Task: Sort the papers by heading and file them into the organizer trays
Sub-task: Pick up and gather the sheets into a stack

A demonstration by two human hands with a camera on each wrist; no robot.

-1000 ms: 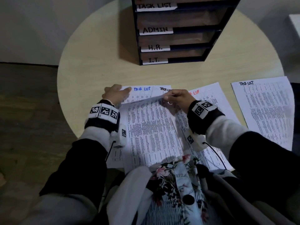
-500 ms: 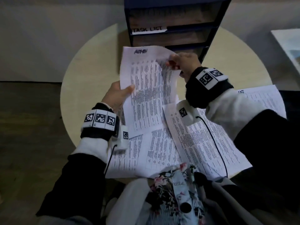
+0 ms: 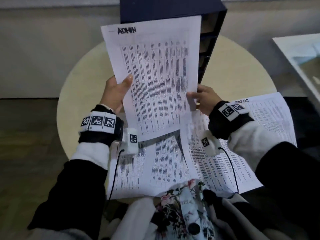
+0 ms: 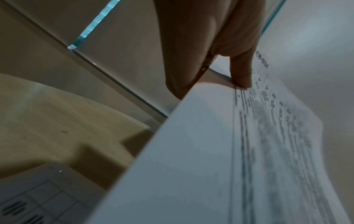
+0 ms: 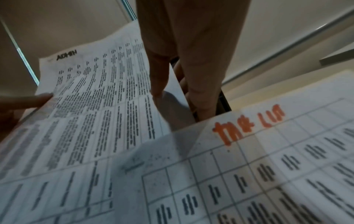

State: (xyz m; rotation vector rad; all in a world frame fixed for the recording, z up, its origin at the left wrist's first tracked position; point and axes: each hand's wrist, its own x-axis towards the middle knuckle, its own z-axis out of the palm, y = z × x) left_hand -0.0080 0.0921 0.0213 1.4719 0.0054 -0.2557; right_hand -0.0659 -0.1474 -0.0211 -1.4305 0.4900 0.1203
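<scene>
Your left hand (image 3: 115,94) grips the left edge of the ADMIN sheet (image 3: 155,75), thumb curled over its front. The sheet is raised between your hands, above the papers on the table (image 3: 164,163) and in front of the organizer (image 3: 173,7). Your right hand (image 3: 204,99) pinches its lower right edge.

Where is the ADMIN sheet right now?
In the head view the ADMIN sheet is held up centre, between the left hand and right hand, in front of the organizer.
</scene>
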